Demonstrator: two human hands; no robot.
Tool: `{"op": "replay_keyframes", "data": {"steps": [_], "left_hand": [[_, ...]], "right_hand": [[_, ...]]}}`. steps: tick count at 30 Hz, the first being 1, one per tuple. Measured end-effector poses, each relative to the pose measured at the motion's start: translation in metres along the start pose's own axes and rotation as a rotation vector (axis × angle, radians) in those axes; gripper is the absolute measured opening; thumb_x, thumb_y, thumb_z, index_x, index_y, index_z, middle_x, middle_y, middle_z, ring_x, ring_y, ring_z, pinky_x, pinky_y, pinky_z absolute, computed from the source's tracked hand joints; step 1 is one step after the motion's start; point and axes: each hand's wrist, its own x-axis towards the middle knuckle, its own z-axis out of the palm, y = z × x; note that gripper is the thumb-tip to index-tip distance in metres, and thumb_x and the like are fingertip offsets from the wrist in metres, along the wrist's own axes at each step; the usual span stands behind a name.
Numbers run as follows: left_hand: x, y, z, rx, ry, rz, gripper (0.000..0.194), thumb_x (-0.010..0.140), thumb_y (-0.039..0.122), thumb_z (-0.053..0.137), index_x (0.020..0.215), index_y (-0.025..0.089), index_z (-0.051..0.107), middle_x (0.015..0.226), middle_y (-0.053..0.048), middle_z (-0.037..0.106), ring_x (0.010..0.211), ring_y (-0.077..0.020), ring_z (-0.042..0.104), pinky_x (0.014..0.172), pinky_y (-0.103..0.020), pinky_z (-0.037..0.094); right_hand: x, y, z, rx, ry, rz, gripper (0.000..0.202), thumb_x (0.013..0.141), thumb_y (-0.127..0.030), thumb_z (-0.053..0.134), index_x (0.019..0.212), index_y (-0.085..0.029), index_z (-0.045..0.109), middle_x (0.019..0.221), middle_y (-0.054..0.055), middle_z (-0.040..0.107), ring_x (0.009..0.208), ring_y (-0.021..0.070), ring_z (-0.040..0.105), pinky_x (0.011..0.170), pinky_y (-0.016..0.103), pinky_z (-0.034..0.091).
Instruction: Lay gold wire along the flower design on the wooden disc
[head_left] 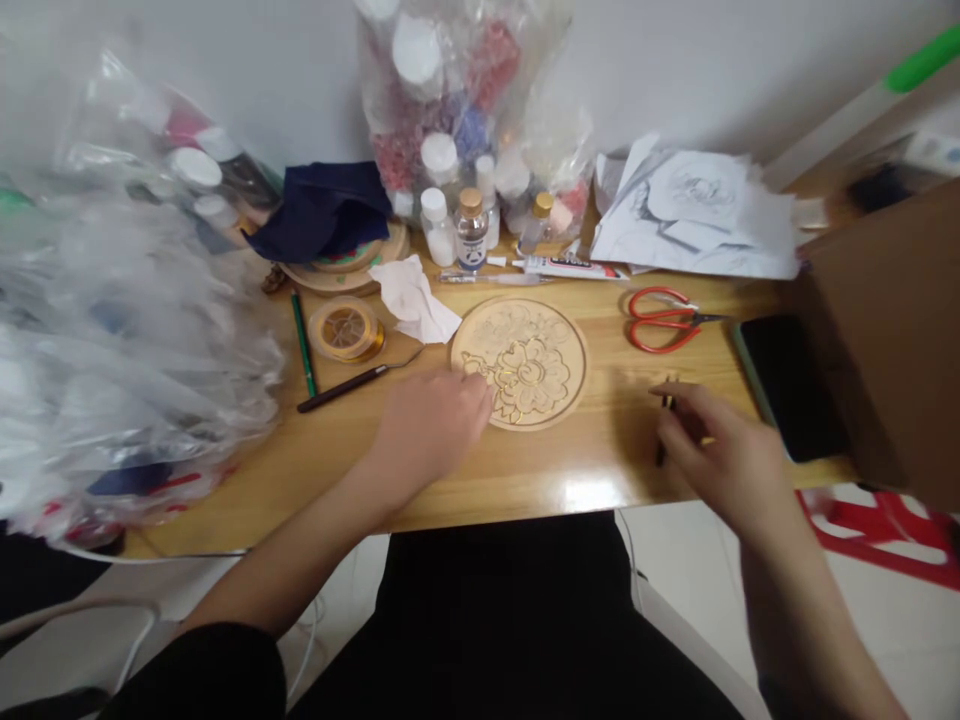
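Note:
A round wooden plaque (555, 400) lies on the table, with a flower drawn on it and gold wire following part of the outline. My left hand (431, 430) rests over its lower left edge, fingers curled together; whatever is under the fingertips is hidden. To the right of the plaque, my right hand (724, 450) is slightly blurred, thumb and fingers closed around a thin dark tool (661, 452) whose exact kind is unclear. A dark-handled hooked tool (345, 388), a green pencil (304, 345) and a spool of gold wire (346, 330) lie left of the plaque.
Red-handled scissors (664, 320) and a phone (791, 385) lie at right, beside a cardboard box (885, 330). Behind stand small bottles (471, 232), a glue tube (574, 268), crumpled tissue (416, 300) and paper drawings (697, 215). Plastic bags (135, 340) crowd the left side.

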Motion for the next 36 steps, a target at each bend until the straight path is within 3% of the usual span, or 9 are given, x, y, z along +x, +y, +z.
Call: {"op": "replay_keyframes", "data": {"steps": [3, 4, 7, 9, 13, 17, 22, 32, 36], "left_hand": [[0.004, -0.002, -0.001, 0.083, -0.027, -0.013, 0.03, 0.097, 0.022, 0.042, 0.076, 0.014, 0.062, 0.068, -0.007, 0.061, 0.065, -0.0207, 0.059, 0.057, -0.027, 0.031], [0.005, -0.002, 0.0, 0.104, -0.027, -0.015, 0.029, 0.097, 0.023, 0.042, 0.078, 0.014, 0.063, 0.067, -0.007, 0.061, 0.064, -0.0211, 0.059, 0.056, -0.027, 0.031], [0.006, -0.004, 0.005, 0.148, -0.012, 0.011, 0.026, 0.096, 0.023, 0.043, 0.081, 0.015, 0.063, 0.063, -0.006, 0.06, 0.057, -0.0204, 0.057, 0.052, -0.027, 0.028], [0.006, -0.005, 0.008, 0.153, 0.003, 0.043, 0.024, 0.095, 0.023, 0.044, 0.082, 0.016, 0.063, 0.062, -0.005, 0.06, 0.054, -0.0186, 0.055, 0.051, -0.027, 0.026], [0.007, -0.008, 0.014, 0.096, 0.024, 0.07, 0.024, 0.095, 0.023, 0.045, 0.08, 0.017, 0.062, 0.061, -0.004, 0.059, 0.054, -0.0174, 0.054, 0.052, -0.027, 0.026], [0.009, -0.01, 0.018, 0.028, 0.066, 0.101, 0.024, 0.094, 0.021, 0.047, 0.073, 0.018, 0.059, 0.058, -0.003, 0.056, 0.053, -0.0168, 0.051, 0.054, -0.028, 0.025], [0.012, -0.012, 0.022, 0.056, 0.123, 0.142, 0.028, 0.093, 0.02, 0.046, 0.066, 0.019, 0.056, 0.055, -0.001, 0.055, 0.053, -0.0152, 0.05, 0.054, -0.028, 0.026], [0.01, -0.012, 0.023, 0.034, 0.117, 0.147, 0.03, 0.094, 0.02, 0.044, 0.066, 0.019, 0.053, 0.056, -0.001, 0.055, 0.053, -0.0157, 0.049, 0.054, -0.029, 0.028], [0.008, -0.018, 0.012, -0.298, 0.123, 0.088, 0.033, 0.094, 0.024, 0.048, 0.062, 0.019, 0.05, 0.053, 0.002, 0.048, 0.049, -0.0114, 0.043, 0.051, -0.027, 0.028]], "right_hand": [[0.012, -0.008, -0.013, 0.744, 0.017, 0.024, 0.01, 0.087, -0.028, 0.062, 0.083, -0.024, 0.069, 0.055, 0.001, 0.056, 0.047, 0.0123, 0.055, 0.044, 0.026, 0.039], [0.017, -0.013, -0.016, 0.974, -0.075, -0.002, 0.015, 0.09, -0.034, 0.06, 0.082, -0.027, 0.069, 0.051, -0.001, 0.051, 0.042, 0.0107, 0.05, 0.04, 0.025, 0.037], [0.03, -0.034, -0.014, 1.248, -0.219, -0.115, 0.022, 0.088, -0.049, 0.063, 0.097, -0.03, 0.071, 0.054, -0.003, 0.049, 0.041, 0.0087, 0.048, 0.038, 0.024, 0.038], [0.035, -0.05, -0.005, 1.181, -0.289, -0.129, 0.023, 0.087, -0.036, 0.068, 0.109, -0.029, 0.069, 0.063, -0.002, 0.058, 0.051, 0.0107, 0.055, 0.045, 0.026, 0.044], [0.04, -0.071, 0.02, 0.804, -0.177, -0.145, 0.011, 0.092, -0.026, 0.063, 0.101, -0.025, 0.068, 0.078, -0.001, 0.065, 0.066, 0.0098, 0.061, 0.059, 0.024, 0.049], [0.045, -0.069, 0.035, 0.646, -0.105, -0.188, 0.02, 0.096, -0.031, 0.056, 0.107, -0.026, 0.071, 0.091, 0.003, 0.073, 0.08, 0.0157, 0.068, 0.071, 0.032, 0.057], [0.049, -0.063, 0.042, 0.534, -0.076, -0.263, 0.019, 0.09, -0.017, 0.063, 0.103, -0.025, 0.072, 0.091, 0.002, 0.075, 0.078, 0.015, 0.07, 0.069, 0.031, 0.057], [0.043, -0.064, 0.044, 0.458, -0.068, -0.124, 0.014, 0.087, -0.023, 0.068, 0.1, -0.027, 0.073, 0.096, 0.002, 0.076, 0.08, 0.0155, 0.071, 0.07, 0.03, 0.059], [0.052, -0.058, 0.05, 0.626, 0.007, -0.06, 0.014, 0.092, -0.027, 0.063, 0.101, -0.023, 0.073, 0.089, 0.004, 0.074, 0.077, 0.0159, 0.07, 0.07, 0.032, 0.059]]}}
